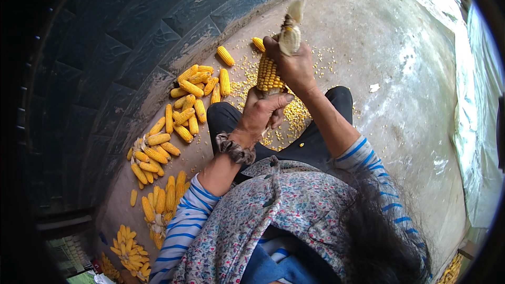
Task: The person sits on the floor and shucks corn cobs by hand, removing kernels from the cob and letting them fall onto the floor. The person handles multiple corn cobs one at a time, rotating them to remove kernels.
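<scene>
My left hand (pixel 262 112), with a dark scrunchie (pixel 236 150) around its wrist, grips the lower end of a yellow corn cob (pixel 269 74), where pale bare core shows. At the cob's upper end is my right hand (pixel 294 61), closed around a pale bare piece of corn cob (pixel 291 39) that sticks up past the fingers and is partly blurred. The kernel-covered cob stands between the two hands, its top hidden behind the right one. Loose corn kernels (pixel 296 116) lie on the floor below, between my legs.
Husked corn cobs (pixel 189 114) lie heaped to the left along a dark tiled wall (pixel 150 43). Further bunches of cobs (pixel 130 250) are at the lower left. A translucent plastic sheet (pixel 467 126) hangs on the right beside the concrete floor (pixel 410 98).
</scene>
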Demonstrator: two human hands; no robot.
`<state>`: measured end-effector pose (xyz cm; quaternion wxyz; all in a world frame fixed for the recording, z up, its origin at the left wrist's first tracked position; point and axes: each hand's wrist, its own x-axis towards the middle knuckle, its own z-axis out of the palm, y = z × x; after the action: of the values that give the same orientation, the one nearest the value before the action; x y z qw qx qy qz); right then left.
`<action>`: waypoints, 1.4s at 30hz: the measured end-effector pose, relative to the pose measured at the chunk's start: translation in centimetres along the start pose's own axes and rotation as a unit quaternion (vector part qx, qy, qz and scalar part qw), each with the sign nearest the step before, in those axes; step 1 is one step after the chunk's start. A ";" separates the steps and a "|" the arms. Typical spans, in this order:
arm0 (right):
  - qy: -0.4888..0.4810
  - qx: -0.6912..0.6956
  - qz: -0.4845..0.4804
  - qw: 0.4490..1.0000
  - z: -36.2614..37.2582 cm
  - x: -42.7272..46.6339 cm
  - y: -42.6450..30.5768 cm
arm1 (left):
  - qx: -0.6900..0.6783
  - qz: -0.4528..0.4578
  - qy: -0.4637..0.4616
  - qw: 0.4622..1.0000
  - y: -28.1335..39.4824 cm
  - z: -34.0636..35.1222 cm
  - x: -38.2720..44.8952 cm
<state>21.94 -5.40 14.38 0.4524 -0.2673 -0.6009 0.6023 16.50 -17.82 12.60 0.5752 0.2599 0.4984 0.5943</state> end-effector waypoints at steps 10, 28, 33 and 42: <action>-0.137 0.043 0.127 0.982 -2.3 0.6 -0.9 | 0.528 0.242 0.215 0.785 -2.1 -2.4 1.8; -0.126 -0.051 0.171 0.976 -3.9 -0.3 0.5 | 0.570 0.218 0.180 0.772 -2.4 -3.1 -0.1; 0.042 -0.017 0.104 0.994 -1.4 -0.6 1.9 | 0.455 0.235 0.159 0.844 -3.6 -1.7 0.8; -0.016 0.048 0.249 0.967 -4.7 0.5 0.2 | 0.055 -0.049 0.005 0.997 -0.6 -0.7 -0.8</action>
<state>25.70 -2.68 13.69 0.2909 -0.3770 -0.4926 0.7284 16.29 -18.90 11.99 0.5864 0.2635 0.5449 0.5383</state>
